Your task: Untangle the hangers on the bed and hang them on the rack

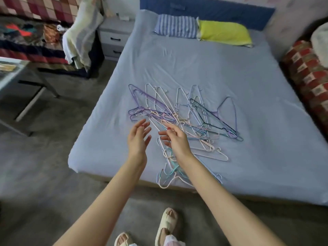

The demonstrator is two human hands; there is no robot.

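A tangled heap of thin wire hangers (186, 119) in purple, pink, white, blue and dark colours lies on the near half of the bed (248, 77), some reaching over its front edge. My left hand (139, 139) hovers just left of the heap, fingers spread, holding nothing. Over the heap's near part is my right hand (174, 139), fingers apart and curled slightly, also holding nothing. No rack is in view.
A striped pillow (175, 25) and a yellow-green pillow (224, 32) lie at the head of the bed. A grey nightstand (113, 38) stands to the left, a patterned cushion (308, 75) on the right. A table frame (21, 82) stands at left.
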